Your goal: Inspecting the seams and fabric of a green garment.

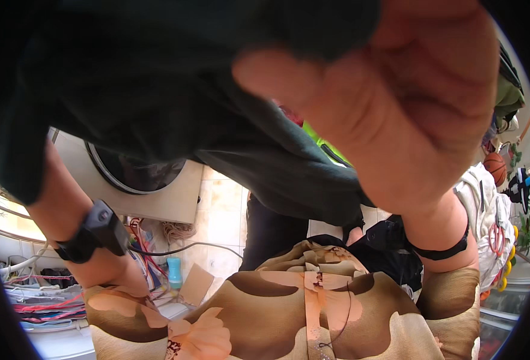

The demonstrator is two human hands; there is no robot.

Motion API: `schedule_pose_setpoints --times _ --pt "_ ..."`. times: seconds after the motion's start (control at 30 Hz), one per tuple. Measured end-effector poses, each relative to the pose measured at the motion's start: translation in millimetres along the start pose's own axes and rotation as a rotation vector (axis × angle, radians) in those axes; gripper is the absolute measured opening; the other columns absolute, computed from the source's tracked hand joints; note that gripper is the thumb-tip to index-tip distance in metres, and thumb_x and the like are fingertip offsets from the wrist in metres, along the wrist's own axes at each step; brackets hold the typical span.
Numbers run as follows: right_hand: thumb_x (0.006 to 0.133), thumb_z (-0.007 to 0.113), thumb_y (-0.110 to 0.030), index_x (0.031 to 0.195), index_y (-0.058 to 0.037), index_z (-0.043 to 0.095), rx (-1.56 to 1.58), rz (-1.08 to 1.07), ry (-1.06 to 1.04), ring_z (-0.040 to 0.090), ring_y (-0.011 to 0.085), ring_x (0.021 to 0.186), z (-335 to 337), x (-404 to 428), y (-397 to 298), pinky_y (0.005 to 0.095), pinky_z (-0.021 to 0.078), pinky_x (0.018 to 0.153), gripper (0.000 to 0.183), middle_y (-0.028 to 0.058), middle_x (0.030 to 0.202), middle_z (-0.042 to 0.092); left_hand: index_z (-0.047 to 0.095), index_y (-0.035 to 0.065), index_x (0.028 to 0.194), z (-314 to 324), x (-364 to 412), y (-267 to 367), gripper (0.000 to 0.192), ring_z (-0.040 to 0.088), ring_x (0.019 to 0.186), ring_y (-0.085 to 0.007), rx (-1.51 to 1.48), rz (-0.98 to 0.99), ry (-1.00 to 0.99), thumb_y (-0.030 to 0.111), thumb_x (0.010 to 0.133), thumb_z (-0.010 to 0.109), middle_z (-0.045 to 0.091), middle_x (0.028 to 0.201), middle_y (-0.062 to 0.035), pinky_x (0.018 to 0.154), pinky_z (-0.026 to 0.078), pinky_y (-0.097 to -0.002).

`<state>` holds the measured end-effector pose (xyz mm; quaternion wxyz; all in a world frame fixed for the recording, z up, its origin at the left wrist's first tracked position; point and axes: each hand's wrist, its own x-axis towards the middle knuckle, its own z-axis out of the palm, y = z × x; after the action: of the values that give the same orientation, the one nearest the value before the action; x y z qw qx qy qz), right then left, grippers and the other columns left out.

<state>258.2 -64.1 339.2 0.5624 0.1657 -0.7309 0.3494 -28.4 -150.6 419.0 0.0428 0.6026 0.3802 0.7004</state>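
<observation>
A dark grey-green cloth garment (156,81) hangs close before the camera and spreads across the upper left and middle of the view. My right hand (395,117) is raised very near the lens and grips the garment's edge between thumb and fingers. My left forearm (66,193) reaches up at the left into the dark cloth, which hides my left hand. Below the right hand, a loose fold of the garment droops over my front. Both wrists wear black straps, the left with a small black device (107,227) and cable.
A front-loading washing machine (165,204) stands behind the cloth on the tiled floor (222,202). Hung clothes (53,301) are at lower left, near a turquoise bottle (174,272). To the right are pale cloths (476,198), a basketball (494,168) and plants (528,234).
</observation>
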Motion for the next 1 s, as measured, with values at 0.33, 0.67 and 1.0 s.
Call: schedule_pose_setpoints --times 0.33,0.67,1.0 --pt "0.067 0.065 -0.007 0.079 -0.0005 0.059 -0.298 0.669 -0.174 0.056 0.0113 0.058 -58.8 -106.7 -52.1 0.0263 0.0433 0.055 0.015 0.0046 0.067 0.058 0.056 -0.0013 0.109 54.7 -73.2 -42.3 0.021 0.064 0.085 -0.0157 -0.486 -0.429 -0.249 0.011 0.092 0.052 0.064 0.099 -0.0108 0.077 0.052 -0.0279" --pt "0.079 0.063 -0.004 0.098 -0.0064 0.064 -0.015 0.925 -0.127 0.061 0.0091 0.077 -34.7 -105.3 -44.9 0.0221 0.0487 0.063 0.020 0.0021 0.090 0.065 0.058 -0.0026 0.098 96.6 -140.2 -52.6 0.014 0.061 0.082 -0.0095 -0.496 -0.606 -0.425 0.006 0.087 0.060 0.065 0.094 -0.0085 0.073 0.050 -0.0208" --pt "0.081 0.063 -0.009 0.102 -0.0046 0.057 -0.007 0.953 -0.052 0.058 0.0085 0.071 -11.9 -90.6 -12.8 0.0244 0.0469 0.061 0.022 0.0020 0.087 0.063 0.061 -0.0042 0.095 125.3 -142.3 -49.7 0.011 0.061 0.081 -0.0089 -0.195 -0.506 -0.427 -0.004 0.084 0.060 0.066 0.092 -0.0075 0.074 0.050 -0.0207"
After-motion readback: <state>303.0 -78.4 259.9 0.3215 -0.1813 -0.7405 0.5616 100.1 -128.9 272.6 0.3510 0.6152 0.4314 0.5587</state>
